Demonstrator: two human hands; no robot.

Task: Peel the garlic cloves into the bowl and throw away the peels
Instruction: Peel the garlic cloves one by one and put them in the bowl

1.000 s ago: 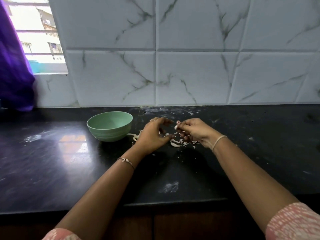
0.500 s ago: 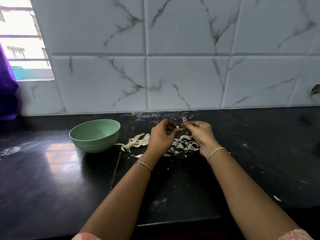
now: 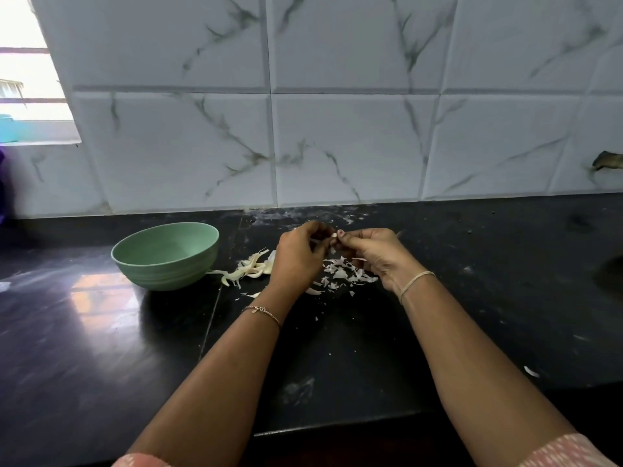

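My left hand (image 3: 298, 254) and my right hand (image 3: 374, 251) meet above the black counter, fingertips together, both pinching a small white garlic clove (image 3: 334, 235) between them. Most of the clove is hidden by the fingers. A pale green bowl (image 3: 165, 256) stands to the left of my hands; I cannot see anything inside it. Under and between my hands lies a heap of white peel scraps (image 3: 344, 274). A bunch of longer pale garlic skins and stalk (image 3: 251, 267) lies between the bowl and my left hand.
The black counter (image 3: 101, 332) runs to a white marbled tile wall (image 3: 337, 146) behind. A window opening (image 3: 30, 79) is at the far left. One stray peel (image 3: 531, 371) lies near the front edge on the right.
The view has shifted right, so the bowl sits further left in the frame. My hands have lifted slightly and stay together on the clove, fingers working at it.
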